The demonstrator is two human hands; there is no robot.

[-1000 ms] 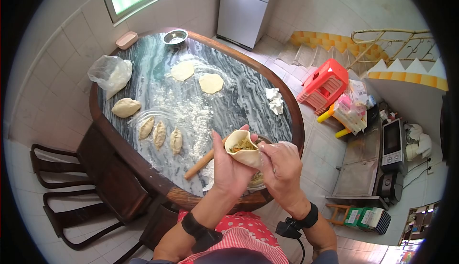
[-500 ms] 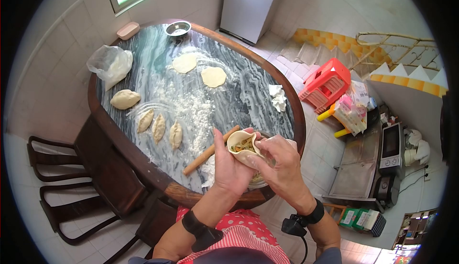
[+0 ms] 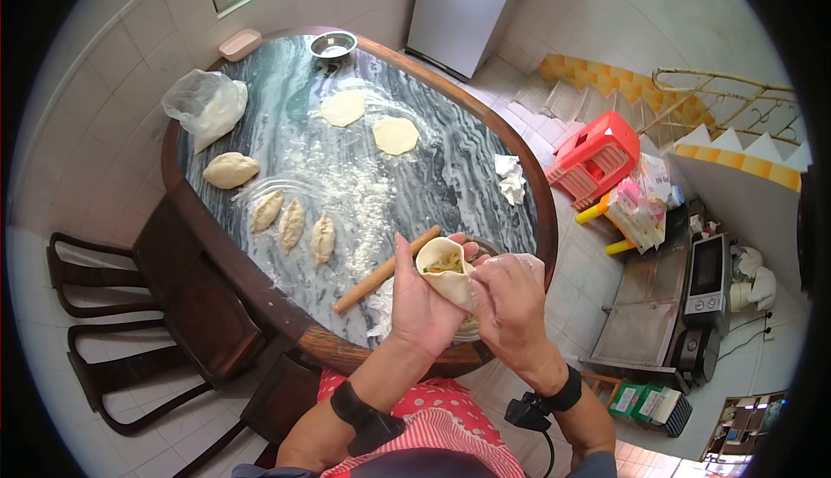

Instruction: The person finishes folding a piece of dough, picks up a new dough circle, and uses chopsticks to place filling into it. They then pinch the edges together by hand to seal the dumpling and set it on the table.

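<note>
A partly folded dumpling (image 3: 447, 270), its filling showing through the open top, rests in my left hand (image 3: 422, 309). My right hand (image 3: 512, 305) pinches the wrapper's right edge. Behind both hands is a bowl (image 3: 468, 333), mostly hidden. A rolling pin (image 3: 386, 270) lies just left of my left hand. Three finished dumplings (image 3: 292, 225) lie on the floured marble table (image 3: 450, 179). Farther back are two flat round wrappers, one (image 3: 344, 109) left of the other (image 3: 396, 136). A lump of dough (image 3: 230, 170) sits at the left.
A plastic bag (image 3: 208, 108), a pink dish (image 3: 240, 44) and a metal bowl (image 3: 333, 44) stand along the far side. Crumpled tissue (image 3: 510, 179) lies at the right. Dark chairs (image 3: 203, 305) stand at the left, a red plastic stool (image 3: 597, 158) beyond the table's right edge.
My right hand's fingers have closed in on the wrapper's right edge, and the dumpling's opening looks narrower. The whole view has shifted slightly.
</note>
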